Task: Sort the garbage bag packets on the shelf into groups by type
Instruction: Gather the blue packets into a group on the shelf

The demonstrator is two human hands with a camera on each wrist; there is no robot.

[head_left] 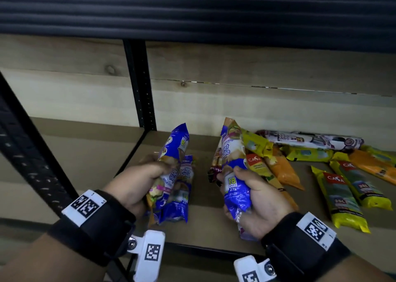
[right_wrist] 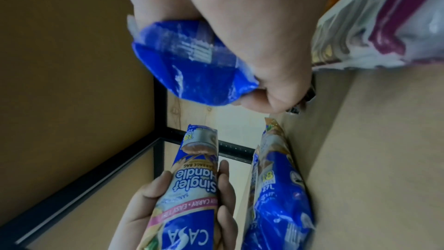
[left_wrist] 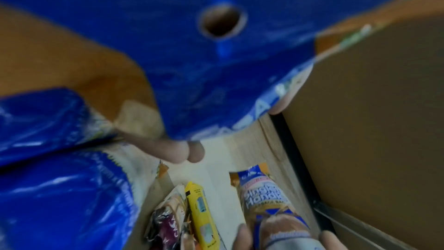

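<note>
Hands (head_left: 137, 183) (head_left: 257, 198) each clenched round a blue packet (head_left: 171, 164) (head_left: 232, 174), lower ends hidden.

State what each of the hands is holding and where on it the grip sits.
Left hand: a blue plastic garbage bag packet, gripped around its middle. Right hand: another blue plastic packet, gripped around its lower half.

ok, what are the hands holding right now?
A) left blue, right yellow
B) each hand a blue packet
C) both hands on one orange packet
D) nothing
B: the left hand grips one blue Singlet Handle packet and the right hand grips another blue packet, both lifted off the shelf.
</note>
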